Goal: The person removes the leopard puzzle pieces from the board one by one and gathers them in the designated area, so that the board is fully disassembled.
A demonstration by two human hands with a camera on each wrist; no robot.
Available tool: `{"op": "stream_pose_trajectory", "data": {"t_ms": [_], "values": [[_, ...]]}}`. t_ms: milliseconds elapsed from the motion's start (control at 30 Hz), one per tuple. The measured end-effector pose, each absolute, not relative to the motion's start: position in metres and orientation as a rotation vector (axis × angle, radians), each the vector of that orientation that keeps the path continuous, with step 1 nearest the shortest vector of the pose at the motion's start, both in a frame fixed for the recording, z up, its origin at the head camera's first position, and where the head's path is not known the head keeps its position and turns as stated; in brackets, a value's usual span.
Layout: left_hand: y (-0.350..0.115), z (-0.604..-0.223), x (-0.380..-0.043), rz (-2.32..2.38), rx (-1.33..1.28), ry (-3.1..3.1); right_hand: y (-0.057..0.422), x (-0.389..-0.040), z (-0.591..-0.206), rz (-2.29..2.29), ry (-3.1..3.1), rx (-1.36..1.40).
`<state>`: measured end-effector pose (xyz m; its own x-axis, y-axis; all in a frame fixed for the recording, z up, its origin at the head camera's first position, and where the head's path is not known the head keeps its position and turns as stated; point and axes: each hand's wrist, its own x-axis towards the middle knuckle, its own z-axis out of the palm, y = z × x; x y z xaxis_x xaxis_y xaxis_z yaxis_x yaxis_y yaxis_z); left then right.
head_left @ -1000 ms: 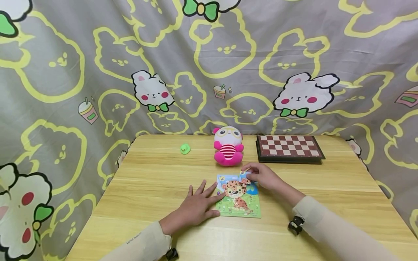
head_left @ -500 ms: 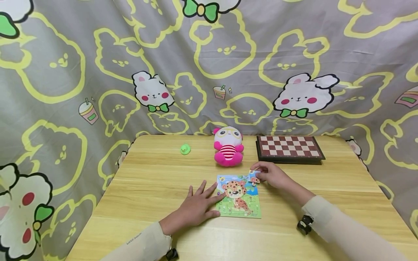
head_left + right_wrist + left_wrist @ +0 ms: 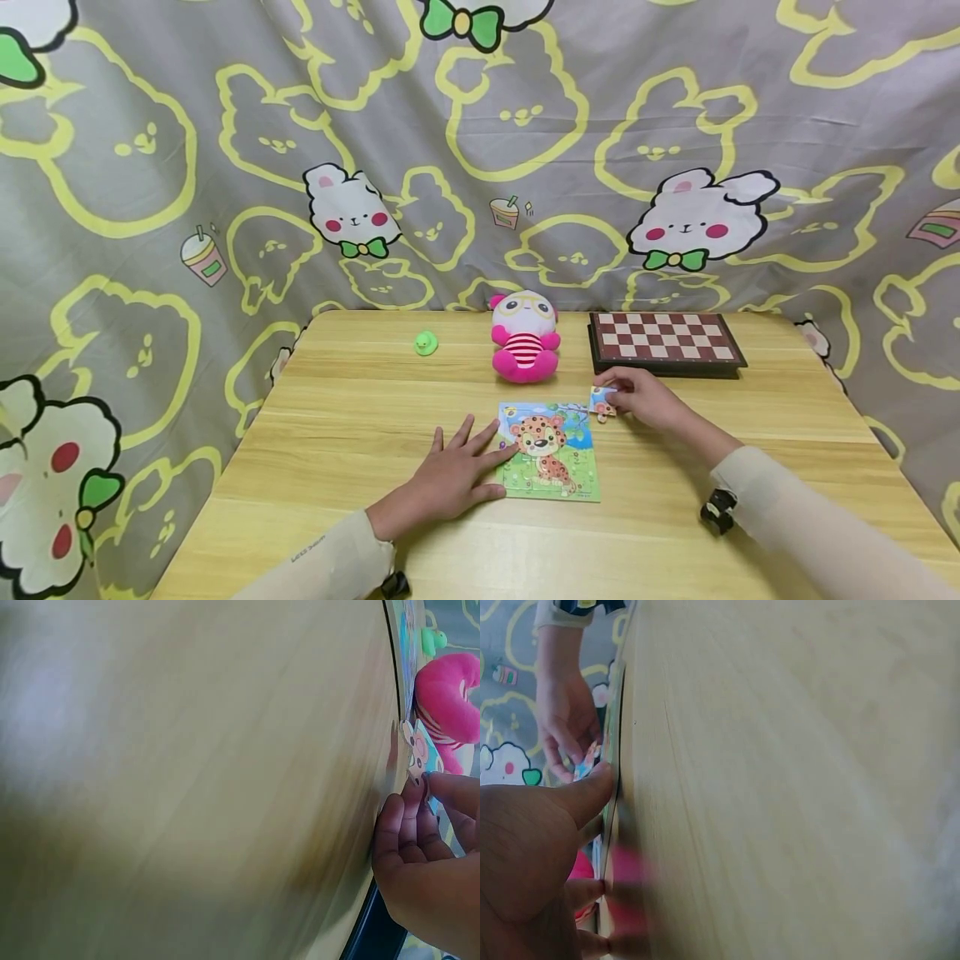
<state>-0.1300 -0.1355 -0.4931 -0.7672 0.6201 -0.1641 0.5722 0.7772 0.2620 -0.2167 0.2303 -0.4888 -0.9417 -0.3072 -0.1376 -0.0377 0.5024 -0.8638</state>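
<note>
A leopard jigsaw puzzle (image 3: 546, 475) lies flat on the wooden table. My left hand (image 3: 450, 479) rests with fingers spread, its fingertips on the puzzle's left edge and its thumb by the lower left corner. Just beyond the upper right corner, my right hand (image 3: 647, 400) pinches a jigsaw piece (image 3: 600, 402) between thumb and fingers. Blue and spotted orange print shows on this piece (image 3: 420, 754) in the right wrist view, where it is held tilted near the puzzle's edge. In the left wrist view, the thumb (image 3: 592, 791) touches the puzzle's edge.
A pink and white panda plush (image 3: 525, 337) sits behind the puzzle. To its right is a checkered board-game box (image 3: 663, 337), close behind my right hand. A small green duck toy (image 3: 425, 342) stands farther left. A patterned curtain (image 3: 480, 167) hangs behind the table (image 3: 337, 400).
My right hand has carried the jigsaw piece rightward, from over the puzzle's upper right part to just outside its corner. The left hand has stayed in place.
</note>
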Motion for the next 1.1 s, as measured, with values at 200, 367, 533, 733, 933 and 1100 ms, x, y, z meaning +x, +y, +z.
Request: {"op": "stream_pose_trajectory", "data": {"t_ms": [200,367,533,733,933,1100], "values": [[-0.136,-0.493,-0.13,0.29,0.932,2.733,0.238,-0.218,-0.49,-1.364,2.539,-0.339],[-0.136,-0.494,-0.13,0.289,0.935,2.733,0.243,-0.218,-0.489,-1.278,2.628,-0.363],[-0.136,-0.493,-0.13,0.285,0.931,2.73,0.245,-0.218,-0.492,-1.206,2.686,-0.356],[-0.136,-0.494,-0.13,0.288,0.926,2.725,0.244,-0.221,-0.497,-1.179,2.709,-0.343],[-0.136,-0.495,-0.13,0.297,0.923,2.724,0.244,-0.222,-0.5,-1.14,2.73,-0.35],[-0.136,-0.495,-0.13,0.292,0.923,2.726,0.245,-0.223,-0.501,-1.136,2.726,-0.353]]}}
